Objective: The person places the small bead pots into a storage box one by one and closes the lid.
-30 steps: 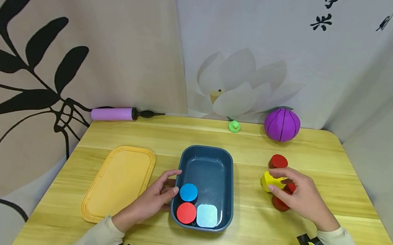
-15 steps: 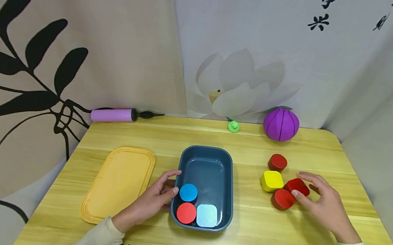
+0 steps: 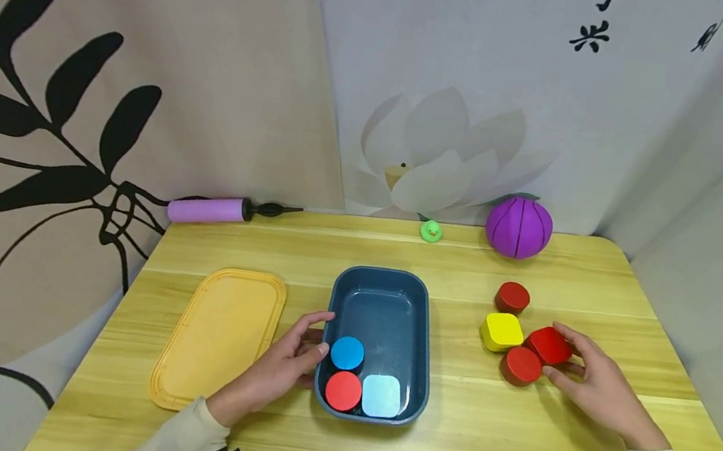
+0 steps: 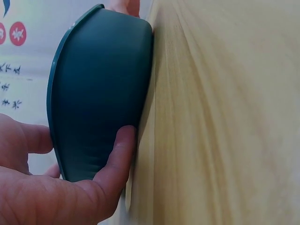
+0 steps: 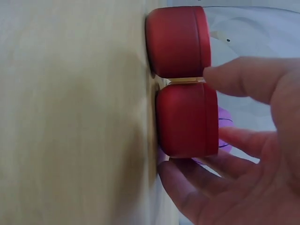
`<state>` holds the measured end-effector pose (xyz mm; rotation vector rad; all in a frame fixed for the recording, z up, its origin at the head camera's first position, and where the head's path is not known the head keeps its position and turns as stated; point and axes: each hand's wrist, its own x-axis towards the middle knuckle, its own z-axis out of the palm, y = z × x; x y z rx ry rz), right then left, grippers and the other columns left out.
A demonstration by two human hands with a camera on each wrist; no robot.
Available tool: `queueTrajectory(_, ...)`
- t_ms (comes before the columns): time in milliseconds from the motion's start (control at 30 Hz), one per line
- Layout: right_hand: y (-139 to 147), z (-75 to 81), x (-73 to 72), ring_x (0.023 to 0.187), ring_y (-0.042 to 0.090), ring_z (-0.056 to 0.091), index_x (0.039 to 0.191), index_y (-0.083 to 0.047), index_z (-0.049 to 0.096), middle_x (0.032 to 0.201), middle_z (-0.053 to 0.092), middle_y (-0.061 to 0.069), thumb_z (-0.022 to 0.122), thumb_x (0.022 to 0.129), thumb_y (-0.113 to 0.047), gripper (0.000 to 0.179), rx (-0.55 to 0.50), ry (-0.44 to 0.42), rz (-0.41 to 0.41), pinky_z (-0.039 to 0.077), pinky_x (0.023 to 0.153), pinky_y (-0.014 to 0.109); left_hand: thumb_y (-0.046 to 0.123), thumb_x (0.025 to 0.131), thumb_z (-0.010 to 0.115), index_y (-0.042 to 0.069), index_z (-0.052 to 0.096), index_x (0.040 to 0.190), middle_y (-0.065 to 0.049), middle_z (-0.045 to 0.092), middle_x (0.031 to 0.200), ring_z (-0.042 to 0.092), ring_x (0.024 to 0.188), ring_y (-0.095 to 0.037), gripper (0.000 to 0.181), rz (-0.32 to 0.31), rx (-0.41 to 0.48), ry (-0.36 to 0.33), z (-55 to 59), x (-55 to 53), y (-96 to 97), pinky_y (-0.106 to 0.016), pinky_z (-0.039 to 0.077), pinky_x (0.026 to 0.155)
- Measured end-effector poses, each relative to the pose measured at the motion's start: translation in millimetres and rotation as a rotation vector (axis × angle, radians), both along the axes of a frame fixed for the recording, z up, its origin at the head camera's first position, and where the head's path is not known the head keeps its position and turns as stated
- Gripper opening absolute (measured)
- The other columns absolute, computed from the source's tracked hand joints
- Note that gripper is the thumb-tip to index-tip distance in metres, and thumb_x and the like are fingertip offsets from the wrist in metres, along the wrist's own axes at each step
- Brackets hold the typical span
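Your right hand (image 3: 603,394) reached around a rounded-square red metal-looking tin (image 3: 550,345), which sat between its thumb and fingers; I could not tell whether they gripped it. The thumb lay right beside a round red metal-looking tin (image 3: 521,366), so squeezing there risked dragging that too. Your left hand (image 3: 274,370), fingers loosely extended, touched a dark-blue plastic box (image 3: 384,312); pressing harder might have slid it.

Tray (image 3: 383,308) between lid (image 3: 219,336) at left and containers (image 3: 502,332) at right, ball (image 3: 519,229) behind containers.
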<state>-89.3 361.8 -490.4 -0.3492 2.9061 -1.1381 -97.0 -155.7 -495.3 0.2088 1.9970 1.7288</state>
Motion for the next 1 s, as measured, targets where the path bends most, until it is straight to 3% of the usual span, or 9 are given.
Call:
queueTrajectory(100,0,-1.5,-3.0,0.125,0.052,0.06,0.157,0.006,0.039,0.149,0.05,0.033,0.082,0.094,-0.016,0.08,0.021,-0.004,-0.01,0.057,0.09,0.014,0.032,0.112,0.053,0.025,0.029,0.165,-0.023,0.046,0.154,0.058,0.13,-0.034,0.059,0.0,-0.001,-0.004,0.8,0.3,0.0,-0.048,0.064,0.091)
queueTrajectory(167,0,-2.3,-5.0,0.125,0.05,0.06,0.157,0.005,0.041,0.15,0.05,0.033,0.083,0.093,-0.018,0.08,0.041,-0.002,-0.02,0.058,0.09,0.016,0.032,0.112,0.054,0.026,0.029,0.165,-0.022,0.046,0.154,0.058,0.129,-0.034,0.059,0.005,-0.004,-0.006,0.3,0.6,0.1,-0.049,0.064,0.091)
queueTrajectory(267,-2,-2.7,-7.2,0.124,0.046,0.06,0.155,0.004,0.044,0.15,0.051,0.032,0.084,0.092,-0.02,0.078,0.067,0.008,-0.033,0.063,0.09,0.036,0.032,0.112,0.054,0.027,0.03,0.165,-0.021,0.047,0.153,0.059,0.128,-0.033,0.058,0.012,-0.007,-0.006,-0.4,1.0,0.4,-0.049,0.064,0.091)
queueTrajectory(333,-3,-2.5,-7.6,0.122,0.045,0.061,0.154,0.004,0.046,0.149,0.052,0.031,0.084,0.092,-0.019,0.076,0.073,0.012,-0.041,0.063,0.09,0.037,0.032,0.112,0.054,0.027,0.03,0.165,-0.021,0.047,0.153,0.059,0.129,-0.034,0.058,0.012,-0.008,-0.007,-0.9,1.0,0.5,-0.049,0.064,0.091)
queueTrajectory(433,-5,-1.6,-8.1,0.121,0.047,0.062,0.153,0.005,0.046,0.148,0.053,0.032,0.084,0.092,-0.016,0.075,0.064,0.014,-0.042,0.06,0.09,0.051,0.032,0.112,0.054,0.027,0.03,0.165,-0.021,0.048,0.152,0.059,0.129,-0.034,0.058,0.014,-0.01,-0.01,-1.0,1.1,0.5,-0.049,0.064,0.09)
queueTrajectory(667,-6,4.9,-7.0,0.118,0.049,0.065,0.154,0.006,0.045,0.149,0.051,0.034,0.083,0.094,-0.017,0.075,0.036,-0.016,-0.069,0.063,0.086,0.04,0.032,0.112,0.053,0.026,0.029,0.165,-0.022,0.047,0.152,0.059,0.128,-0.033,0.058,0.008,-0.006,-0.005,-0.3,1.1,0.4,-0.048,0.064,0.09)
queueTrajectory(800,-4,12.8,-5.7,0.115,0.047,0.066,0.155,0.004,0.044,0.149,0.051,0.034,0.081,0.095,-0.019,0.074,0.023,-0.006,-0.091,0.061,0.082,0.019,0.033,0.112,0.053,0.025,0.029,0.165,-0.023,0.047,0.152,0.059,0.128,-0.033,0.059,0.006,-0.005,0.0,-0.1,0.7,-0.1,-0.048,0.064,0.09)
queueTrajectory(900,-3,19.6,-5.0,0.112,0.023,0.065,0.154,0.002,0.046,0.148,0.054,0.031,0.081,0.095,-0.019,0.072,0.013,0.028,-0.102,0.054,0.079,0.006,0.032,0.112,0.053,0.024,0.029,0.165,-0.023,0.047,0.152,0.058,0.13,-0.034,0.059,0.006,-0.001,0.003,0.1,0.4,0.0,-0.049,0.064,0.09)
queueTrajectory(1000,-3,26.5,-5.0,0.108,-0.003,0.055,0.153,0.002,0.048,0.146,0.055,0.03,0.082,0.094,-0.017,0.071,-0.012,0.058,-0.101,0.051,0.079,0.003,0.032,0.112,0.054,0.025,0.029,0.165,-0.022,0.047,0.152,0.058,0.13,-0.034,0.059,0.005,-0.002,0.0,0.8,0.0,0.4,-0.049,0.064,0.09)
